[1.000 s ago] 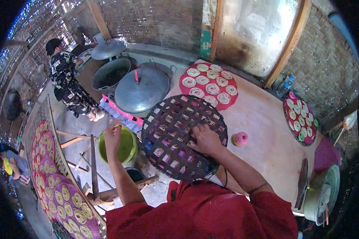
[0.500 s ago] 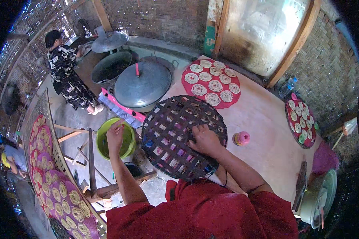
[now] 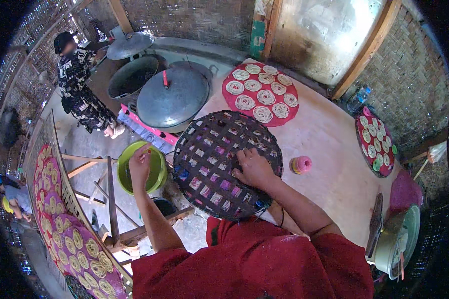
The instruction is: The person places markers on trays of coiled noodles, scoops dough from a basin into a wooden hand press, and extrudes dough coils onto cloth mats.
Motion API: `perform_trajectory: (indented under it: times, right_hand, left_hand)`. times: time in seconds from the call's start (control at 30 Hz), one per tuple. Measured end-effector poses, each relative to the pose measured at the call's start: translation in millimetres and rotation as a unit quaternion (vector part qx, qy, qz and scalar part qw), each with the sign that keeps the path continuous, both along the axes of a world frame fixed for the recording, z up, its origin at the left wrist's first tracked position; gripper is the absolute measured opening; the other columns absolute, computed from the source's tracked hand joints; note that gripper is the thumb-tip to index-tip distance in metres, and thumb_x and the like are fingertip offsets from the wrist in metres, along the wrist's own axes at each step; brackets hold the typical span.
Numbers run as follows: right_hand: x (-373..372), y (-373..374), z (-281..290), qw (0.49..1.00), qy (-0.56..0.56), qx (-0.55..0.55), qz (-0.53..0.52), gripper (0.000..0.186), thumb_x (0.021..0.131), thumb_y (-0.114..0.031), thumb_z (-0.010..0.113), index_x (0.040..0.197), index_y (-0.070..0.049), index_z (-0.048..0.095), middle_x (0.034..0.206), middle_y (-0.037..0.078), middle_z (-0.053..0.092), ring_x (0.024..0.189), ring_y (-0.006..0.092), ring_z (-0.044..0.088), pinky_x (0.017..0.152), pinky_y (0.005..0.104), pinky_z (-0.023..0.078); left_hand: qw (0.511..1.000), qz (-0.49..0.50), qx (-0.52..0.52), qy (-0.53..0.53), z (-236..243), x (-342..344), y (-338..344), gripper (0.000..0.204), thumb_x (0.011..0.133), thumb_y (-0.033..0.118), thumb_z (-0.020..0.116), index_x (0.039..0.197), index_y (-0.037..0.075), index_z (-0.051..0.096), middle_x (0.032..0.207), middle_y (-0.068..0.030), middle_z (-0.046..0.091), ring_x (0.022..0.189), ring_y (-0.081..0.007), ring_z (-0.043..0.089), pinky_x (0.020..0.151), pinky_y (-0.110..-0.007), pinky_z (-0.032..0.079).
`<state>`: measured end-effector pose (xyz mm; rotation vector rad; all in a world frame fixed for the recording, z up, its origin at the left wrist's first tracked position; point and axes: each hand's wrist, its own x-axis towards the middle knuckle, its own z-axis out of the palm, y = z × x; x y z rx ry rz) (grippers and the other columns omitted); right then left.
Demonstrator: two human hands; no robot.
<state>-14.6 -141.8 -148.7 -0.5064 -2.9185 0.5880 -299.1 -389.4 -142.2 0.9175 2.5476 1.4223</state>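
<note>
A round, dark lattice tray (image 3: 212,187) lies in front of me at the near-left edge of the table, with pale and purple patches showing through its gaps. My right hand (image 3: 255,168) rests on top of its right half, palm down, fingers spread on the slats. Off the tray's left side, my left hand (image 3: 140,164) is raised over a green bucket (image 3: 160,174), fingers partly apart and nothing visible in them. Beyond the tray, a red round sheet (image 3: 279,119) carries several pale noodle coils (image 3: 263,114). A pink and yellow roll of twine (image 3: 301,165) stands to the right.
A large lidded pan (image 3: 172,99) and an open pan (image 3: 129,79) sit at the back left, where a person (image 3: 75,74) stands. Another coil-covered tray (image 3: 375,142) leans at the right. A rack of noodle coils (image 3: 70,239) runs along the left. A pale tub (image 3: 401,244) is lower right.
The view has shifted slightly. My left hand's fingers have opened out a little over the bucket. My right hand stays on the lattice tray. The person at the back has turned and moved an arm.
</note>
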Motion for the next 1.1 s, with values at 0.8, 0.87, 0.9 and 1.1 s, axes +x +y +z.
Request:
perform_trajectory:
  times: [0.8,0.87,0.9,1.1]
  right_hand:
    - [78,118,-31,0.942,0.118,-0.181,-0.258,0.014,0.076,-0.005,0.056,0.087,-0.001,0.064,0.082,0.022,0.064,0.075,0.0358,0.064,0.070,0.0414,0.051]
    - [74,104,-36,0.958,0.070,-0.142,-0.240,0.020,0.082,-0.009,0.052,0.097,-0.001,0.063,0.083,0.021,0.066,0.075,0.0314,0.066,0.068,0.0377,0.052]
    - [72,101,-38,0.951,0.031,-0.159,-0.263,0.022,0.082,-0.010,0.053,0.100,-0.001,0.062,0.083,0.023,0.065,0.076,0.0335,0.065,0.069,0.0397,0.051]
    - [67,94,-34,0.941,0.002,-0.180,-0.287,0.022,0.080,-0.009,0.056,0.101,-0.002,0.060,0.083,0.022,0.065,0.078,0.0335,0.065,0.070,0.0399,0.051]
  left_hand:
    - [0.989,-0.072,-0.127,0.027,-15,8,54,0.031,0.081,0.017,0.062,0.111,0.007,0.062,0.088,-0.0126,0.068,0.073,-0.0218,0.065,0.067,-0.032,0.050]
    - [0.990,-0.037,-0.127,-0.050,-33,1,43,0.032,0.081,0.017,0.063,0.111,0.007,0.062,0.086,-0.0124,0.068,0.070,-0.0221,0.065,0.064,-0.032,0.050]
    - [0.991,-0.058,-0.121,-0.027,-29,8,45,0.029,0.080,0.016,0.062,0.107,0.006,0.064,0.087,-0.0129,0.068,0.070,-0.0213,0.065,0.064,-0.032,0.050]
    - [0.992,-0.039,-0.115,-0.015,-28,17,59,0.022,0.079,0.014,0.062,0.096,0.002,0.068,0.082,-0.0134,0.069,0.067,-0.0191,0.065,0.062,-0.031,0.050]
